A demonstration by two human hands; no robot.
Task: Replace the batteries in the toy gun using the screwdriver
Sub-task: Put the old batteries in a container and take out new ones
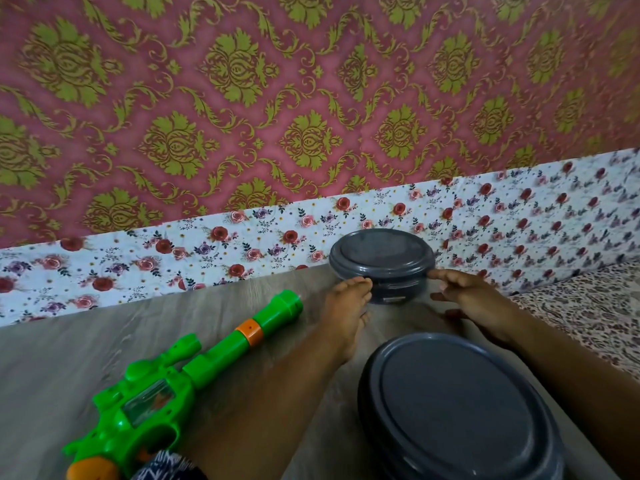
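My left hand (346, 306) and right hand (474, 299) reach to the far gray container (381, 261), fingers fairly straight, fingertips touching its sides under the lid rim, not clamped round it. Green toy gun (166, 382) lies on the wood-look floor (69, 358), left of my arm. A second gray container (457, 410) sits near me.

Pink/gold damask wall (242, 98) behind; floral cloth strip (138, 261) below; grey wood-grain floor (86, 358); patterned fabric (588, 306) rt.

No readable text anywhere. Far grey lidded container (381, 261) has a small pale label on its front wall, too small and blurred to read.
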